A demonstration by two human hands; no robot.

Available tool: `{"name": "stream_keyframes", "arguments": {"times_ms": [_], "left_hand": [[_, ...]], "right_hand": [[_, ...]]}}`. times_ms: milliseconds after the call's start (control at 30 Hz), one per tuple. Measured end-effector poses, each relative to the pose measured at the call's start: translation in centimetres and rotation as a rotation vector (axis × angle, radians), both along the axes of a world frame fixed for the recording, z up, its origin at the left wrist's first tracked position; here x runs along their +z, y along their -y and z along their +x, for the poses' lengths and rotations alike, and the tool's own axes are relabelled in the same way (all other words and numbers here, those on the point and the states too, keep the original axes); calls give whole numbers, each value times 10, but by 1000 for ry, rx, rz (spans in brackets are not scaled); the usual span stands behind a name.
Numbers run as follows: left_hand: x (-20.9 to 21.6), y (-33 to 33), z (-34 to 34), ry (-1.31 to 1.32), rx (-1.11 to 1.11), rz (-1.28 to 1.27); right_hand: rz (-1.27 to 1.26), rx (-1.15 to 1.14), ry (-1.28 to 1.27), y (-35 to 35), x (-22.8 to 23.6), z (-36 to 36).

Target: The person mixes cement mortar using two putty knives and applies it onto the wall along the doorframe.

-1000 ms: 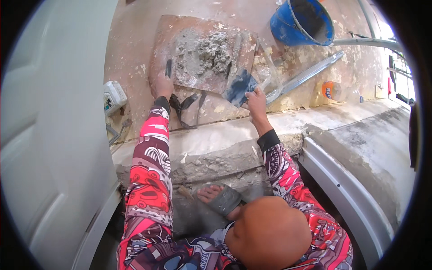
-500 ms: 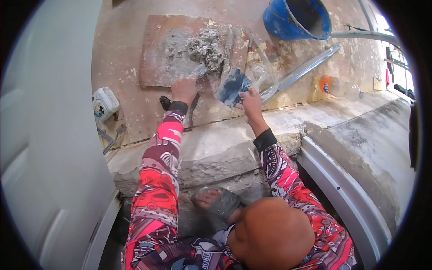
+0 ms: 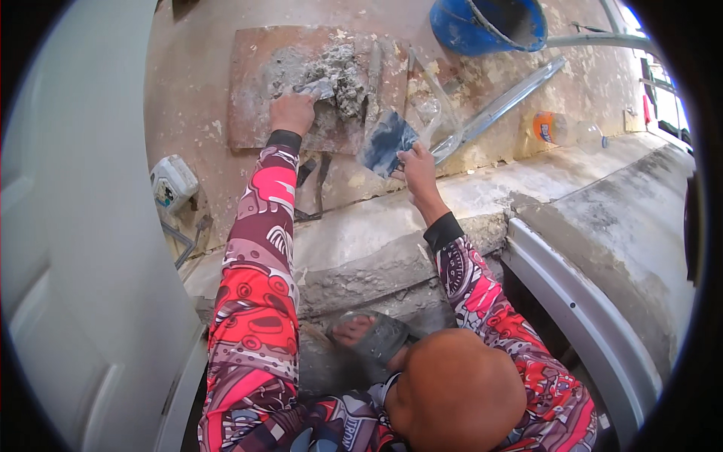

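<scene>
My left hand [image 3: 292, 111] is closed around a small putty knife [image 3: 322, 89], its metal blade in the wet grey mortar. That mortar [image 3: 349, 84] lies spread and heaped on a reddish-brown board [image 3: 248, 120]. To the right, my right hand [image 3: 419, 167] grips the near edge of a flat, dark blue-grey plate [image 3: 389, 143] smeared with grey. The plate is tilted by the board's near right corner. A long flat strip [image 3: 374, 75] lies on the board, right of the heap.
A blue bucket [image 3: 489, 29] stands at the far right. Beside my right hand are a shiny metal profile [image 3: 504, 105] and a clear orange-labelled bottle [image 3: 553, 128]. A white jug [image 3: 175, 183] sits left, near a white door [image 3: 71, 226]. A rough concrete step [image 3: 361, 264] is nearer me.
My left hand has moved forward and a little left with the putty knife, further over the mortar. My right hand and its plate have stayed nearly still.
</scene>
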State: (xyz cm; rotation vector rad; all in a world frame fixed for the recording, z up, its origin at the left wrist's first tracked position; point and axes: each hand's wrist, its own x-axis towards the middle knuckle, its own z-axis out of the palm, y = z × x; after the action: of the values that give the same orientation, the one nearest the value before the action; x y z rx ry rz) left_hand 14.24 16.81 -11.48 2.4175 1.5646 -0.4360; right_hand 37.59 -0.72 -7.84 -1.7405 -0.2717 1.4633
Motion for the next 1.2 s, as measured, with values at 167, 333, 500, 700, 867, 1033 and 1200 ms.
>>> {"name": "stream_keyframes", "arguments": {"times_ms": [167,333,500,700,867,1033,1200], "left_hand": [[-7,6,-12,20,-15,-49],[-6,34,-15,40,-148,-74],[28,39,3,6,18,-333],[22,61,-9,88,165,-272],[10,76,19,140,115,-319],[12,87,27,137,150,-253],[31,66,25,188,24,-132]], "right_hand": [[32,96,46,0,-38,-12],[52,328,353,-7,-76,-47],[-71,273,383,-9,-100,-44],[-105,257,446,-12,-107,-64],[-45,66,188,-12,-115,-51],[-151,-4,-169,-21,-94,-53],[-116,-163,-380,-27,-79,-51]]}}
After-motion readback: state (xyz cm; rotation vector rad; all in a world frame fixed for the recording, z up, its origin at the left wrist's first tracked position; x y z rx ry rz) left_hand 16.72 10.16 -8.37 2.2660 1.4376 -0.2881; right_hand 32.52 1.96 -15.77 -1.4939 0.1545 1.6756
